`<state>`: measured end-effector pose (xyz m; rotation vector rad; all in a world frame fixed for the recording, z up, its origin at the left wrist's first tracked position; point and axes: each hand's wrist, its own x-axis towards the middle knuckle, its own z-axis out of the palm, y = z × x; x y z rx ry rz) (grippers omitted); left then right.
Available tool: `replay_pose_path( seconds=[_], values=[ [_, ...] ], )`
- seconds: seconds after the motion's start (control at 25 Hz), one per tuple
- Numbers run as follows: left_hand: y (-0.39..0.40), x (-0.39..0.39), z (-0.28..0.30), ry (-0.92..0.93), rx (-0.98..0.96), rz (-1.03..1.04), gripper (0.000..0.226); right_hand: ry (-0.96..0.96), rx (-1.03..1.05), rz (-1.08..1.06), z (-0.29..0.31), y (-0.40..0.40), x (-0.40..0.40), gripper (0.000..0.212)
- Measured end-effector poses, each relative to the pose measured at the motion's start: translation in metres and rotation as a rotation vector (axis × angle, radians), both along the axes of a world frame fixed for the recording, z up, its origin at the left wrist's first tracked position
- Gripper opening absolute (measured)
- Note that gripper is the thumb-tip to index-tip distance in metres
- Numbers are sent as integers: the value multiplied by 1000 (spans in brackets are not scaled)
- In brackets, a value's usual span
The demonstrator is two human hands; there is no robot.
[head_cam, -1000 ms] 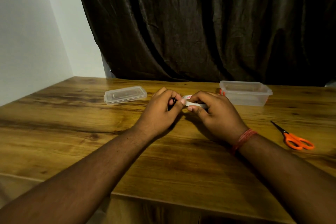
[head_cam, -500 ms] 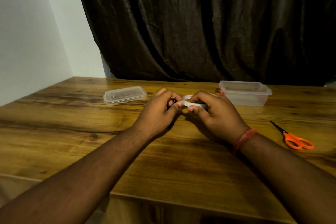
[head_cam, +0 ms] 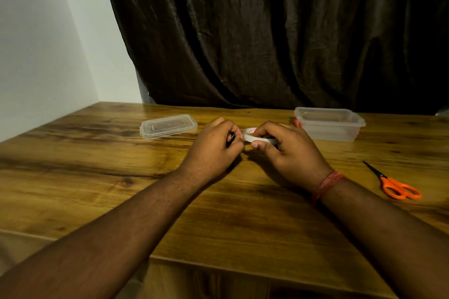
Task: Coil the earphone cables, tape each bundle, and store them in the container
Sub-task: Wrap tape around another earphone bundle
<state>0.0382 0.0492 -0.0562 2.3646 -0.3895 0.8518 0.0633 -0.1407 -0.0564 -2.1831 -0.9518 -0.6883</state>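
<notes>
While gripped in right hand (head_cam: 289, 150) at table (head_cam: 97, 177) centre, tape roll (head_cam: 252, 137) pinched by curled left hand (head_cam: 213, 150), possibly around dark earphone bundle; container (head_cam: 330, 124) at 1 o'clock.

Orange-handled scissors (head_cam: 394, 184) lie closed on a wooden table (head_cam: 97, 165), blades pointing toward a dark curtain (head_cam: 267, 31) behind the table; a white wall (head_cam: 36, 43) stands left of the curtain.

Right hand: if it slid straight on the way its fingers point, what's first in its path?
The right hand, gripping the tape roll, points leftward, so it would meet the left hand almost immediately. The lid lies beyond, though depth is unclear.
</notes>
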Motion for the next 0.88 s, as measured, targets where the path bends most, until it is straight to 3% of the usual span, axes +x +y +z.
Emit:
replay_pose_path(
  seconds=[0.36, 0.64, 0.88],
  values=[
    [5, 5, -5, 78, -153, -56, 11, 24, 57, -5, 1, 0, 0, 6],
    [2, 2, -3, 14, -64, -56, 4, 30, 49, -16, 1, -2, 0, 6],
    [3, 1, -2, 119, -272, -79, 6, 63, 43, -8, 3, -1, -2, 6]
  ],
)
